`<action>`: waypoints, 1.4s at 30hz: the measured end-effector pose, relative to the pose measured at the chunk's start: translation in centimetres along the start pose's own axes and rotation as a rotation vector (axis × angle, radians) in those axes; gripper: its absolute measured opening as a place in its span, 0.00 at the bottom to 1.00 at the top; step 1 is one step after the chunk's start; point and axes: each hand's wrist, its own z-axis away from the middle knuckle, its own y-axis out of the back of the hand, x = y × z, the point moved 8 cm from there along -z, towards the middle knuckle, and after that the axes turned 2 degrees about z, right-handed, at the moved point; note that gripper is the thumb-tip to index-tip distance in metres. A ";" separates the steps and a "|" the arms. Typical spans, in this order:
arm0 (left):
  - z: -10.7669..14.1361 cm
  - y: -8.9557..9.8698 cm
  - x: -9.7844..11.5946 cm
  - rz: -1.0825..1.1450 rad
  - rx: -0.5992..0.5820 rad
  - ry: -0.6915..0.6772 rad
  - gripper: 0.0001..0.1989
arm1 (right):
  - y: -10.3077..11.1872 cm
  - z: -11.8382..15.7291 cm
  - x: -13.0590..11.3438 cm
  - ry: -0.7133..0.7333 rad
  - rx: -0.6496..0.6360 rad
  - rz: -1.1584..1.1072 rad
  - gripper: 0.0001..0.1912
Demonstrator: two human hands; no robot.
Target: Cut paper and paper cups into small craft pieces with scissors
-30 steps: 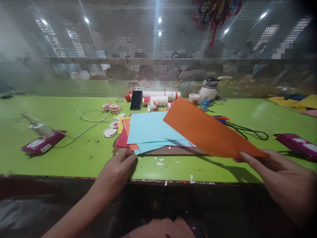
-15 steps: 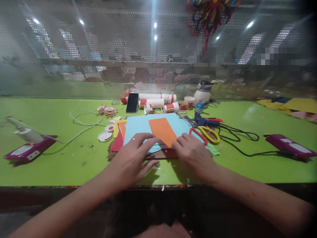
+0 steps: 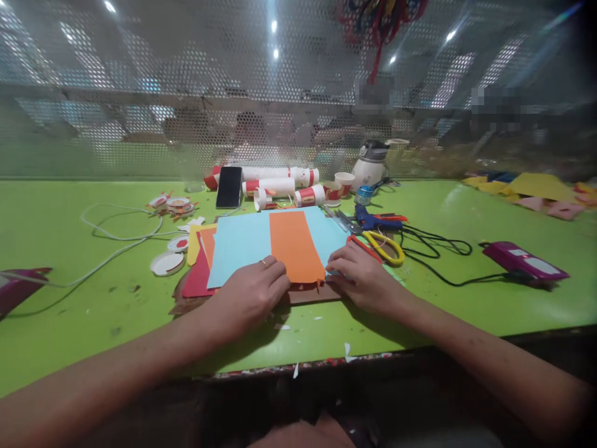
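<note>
A strip of orange paper [image 3: 293, 242] lies on a light blue sheet [image 3: 242, 239], its near edge towards me. My left hand [image 3: 259, 289] is closed at the strip's near left corner, fingers curled and thumb hidden. At the near right corner, the bent fingers of my right hand [image 3: 364, 274] pinch the edge. A small orange tab sticks out beside those fingertips. Red paper [image 3: 198, 274] and yellow paper [image 3: 194, 239] show from under the blue sheet, over brown board [image 3: 310, 295]. Scissors with one yellow handle [image 3: 385, 249] and one red lie just beyond my right hand.
A blue glue gun [image 3: 368, 219] with a black cable lies right of the stack. Behind stand a phone [image 3: 229, 186], paper cup rolls [image 3: 275, 186], and a white bottle [image 3: 368, 171]. White lids [image 3: 168, 264] lie left; a purple power strip [image 3: 525, 264] lies right. Paper scraps dot the near edge.
The orange strip has turned from slanted to nearly straight. My left hand has gone from spread fingers to closed at its corner. The view has shifted right.
</note>
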 end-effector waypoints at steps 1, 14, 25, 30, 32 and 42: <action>0.1 -0.2 0.1 -0.002 -0.015 -0.021 0.04 | -0.1 0.3 0.2 -0.004 -0.004 -0.016 0.04; 0.4 -1.9 -1.1 0.059 -0.020 0.052 0.07 | -1.9 -0.9 -0.7 0.011 -0.162 -0.118 0.07; 0.3 -2.7 -1.8 0.114 -0.028 0.158 0.10 | -2.2 -0.3 0.9 0.024 -0.123 -0.218 0.09; 0.2 -2.3 -1.8 0.173 -0.052 0.225 0.11 | -2.2 0.0 0.6 0.034 -0.130 -0.214 0.10; 0.2 -2.3 -2.2 0.229 -0.059 0.268 0.11 | -2.4 0.1 0.7 0.017 -0.134 -0.219 0.10; 0.3 -3.4 -5.6 0.514 -0.158 0.503 0.10 | -2.5 -1.1 1.8 -0.090 -0.201 -0.283 0.09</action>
